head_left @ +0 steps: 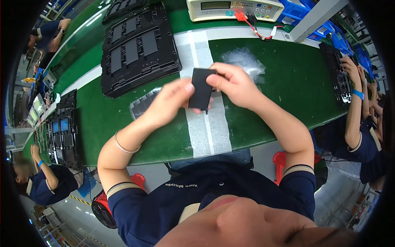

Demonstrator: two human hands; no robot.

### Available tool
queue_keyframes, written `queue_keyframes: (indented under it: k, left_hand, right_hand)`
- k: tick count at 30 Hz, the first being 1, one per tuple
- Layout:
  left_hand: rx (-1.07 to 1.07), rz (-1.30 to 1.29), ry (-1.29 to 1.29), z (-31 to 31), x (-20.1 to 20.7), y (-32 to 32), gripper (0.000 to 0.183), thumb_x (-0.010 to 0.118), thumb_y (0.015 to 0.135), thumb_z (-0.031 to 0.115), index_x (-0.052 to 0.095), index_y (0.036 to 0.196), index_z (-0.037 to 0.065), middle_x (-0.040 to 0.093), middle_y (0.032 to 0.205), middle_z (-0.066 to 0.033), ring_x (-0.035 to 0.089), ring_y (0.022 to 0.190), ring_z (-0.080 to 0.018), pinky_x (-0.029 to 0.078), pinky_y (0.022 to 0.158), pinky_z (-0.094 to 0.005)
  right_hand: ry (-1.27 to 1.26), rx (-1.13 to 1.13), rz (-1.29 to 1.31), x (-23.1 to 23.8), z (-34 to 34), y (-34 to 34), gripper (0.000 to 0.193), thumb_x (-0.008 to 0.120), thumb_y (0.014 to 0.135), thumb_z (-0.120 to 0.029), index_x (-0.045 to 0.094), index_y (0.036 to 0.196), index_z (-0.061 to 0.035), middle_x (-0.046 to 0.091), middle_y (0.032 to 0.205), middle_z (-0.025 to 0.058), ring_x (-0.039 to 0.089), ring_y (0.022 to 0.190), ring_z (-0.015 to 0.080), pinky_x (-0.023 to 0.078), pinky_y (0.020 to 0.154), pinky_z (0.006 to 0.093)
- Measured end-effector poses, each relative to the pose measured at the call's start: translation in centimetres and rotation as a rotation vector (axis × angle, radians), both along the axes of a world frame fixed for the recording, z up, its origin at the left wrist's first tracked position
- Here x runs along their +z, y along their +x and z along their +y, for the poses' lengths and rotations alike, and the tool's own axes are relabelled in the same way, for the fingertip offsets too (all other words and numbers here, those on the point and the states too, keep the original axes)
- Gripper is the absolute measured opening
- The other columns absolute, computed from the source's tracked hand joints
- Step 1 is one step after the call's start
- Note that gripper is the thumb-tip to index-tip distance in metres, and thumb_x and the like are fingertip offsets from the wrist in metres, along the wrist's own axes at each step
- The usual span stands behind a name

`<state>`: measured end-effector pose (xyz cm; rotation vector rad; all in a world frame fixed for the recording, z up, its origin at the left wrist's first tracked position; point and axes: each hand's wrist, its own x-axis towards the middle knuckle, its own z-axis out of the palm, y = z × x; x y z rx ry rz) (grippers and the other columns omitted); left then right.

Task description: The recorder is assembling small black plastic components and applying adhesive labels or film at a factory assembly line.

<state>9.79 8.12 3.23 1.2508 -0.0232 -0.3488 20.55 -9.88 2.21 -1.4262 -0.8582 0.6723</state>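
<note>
Both hands hold a flat black rectangular pack point(201, 90) above the grey-white strip on the table. A short dark stub sticks out of its lower end. My left hand point(175, 96) grips its left edge, thumb on the face and fingers behind. At the upper right corner, my right hand point(234, 84) is closed on the same pack, its thumb pressed on the front. Beneath my left hand lie clear plastic sheets point(142, 105), partly hidden by the wrist. More thin clear film pieces point(245, 64) are spread beyond my right hand.
A black tray point(142, 68) with dark flat packs in its slots stands at the far left. At the back is a cream electronic tester point(234, 10) with red and black leads. Blue bins point(298, 10) sit behind a grey post point(319, 20). Co-workers point(358, 123) sit at both sides.
</note>
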Motion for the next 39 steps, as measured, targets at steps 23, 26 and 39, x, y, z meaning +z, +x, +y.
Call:
queue_keyframes:
  k: [23, 26, 39]
  left_hand:
    - [-0.185, -0.060, 0.019, -1.9, 0.6, -2.2, 0.030, 0.042, 0.096, 0.023, 0.052, 0.103, -0.005, 0.065, 0.092, -0.0190, 0.066, 0.071, -0.0213, 0.049, 0.048, -0.0243]
    - [-0.190, -0.050, 0.007, -2.0, 0.7, -2.2, 0.030, 0.041, 0.096, 0.023, 0.052, 0.102, -0.005, 0.065, 0.091, -0.0189, 0.066, 0.071, -0.0209, 0.049, 0.048, -0.0242]
    - [-0.123, -0.100, 0.105, -2.1, 0.8, -2.4, 0.026, 0.045, 0.095, 0.020, 0.058, 0.085, -0.001, 0.065, 0.075, -0.0075, 0.059, 0.055, -0.0103, 0.047, 0.048, -0.0229]
  right_hand:
    - [0.212, 0.349, 0.508, 0.1, -0.2, -1.1, 0.063, 0.061, 0.081, -0.047, 0.051, 0.120, 0.0017, 0.054, 0.117, 0.0173, 0.053, 0.110, 0.0259, 0.043, 0.094, 0.0391]
    - [0.245, 0.345, 0.501, -0.4, -0.2, -1.3, 0.061, 0.060, 0.083, -0.044, 0.049, 0.122, 0.0011, 0.053, 0.117, 0.0174, 0.054, 0.108, 0.0247, 0.044, 0.092, 0.0379]
    - [0.299, 0.366, 0.432, 0.3, -0.1, -1.1, 0.054, 0.052, 0.087, -0.046, 0.047, 0.115, -0.0003, 0.051, 0.107, 0.0140, 0.052, 0.100, 0.0203, 0.042, 0.088, 0.0327]
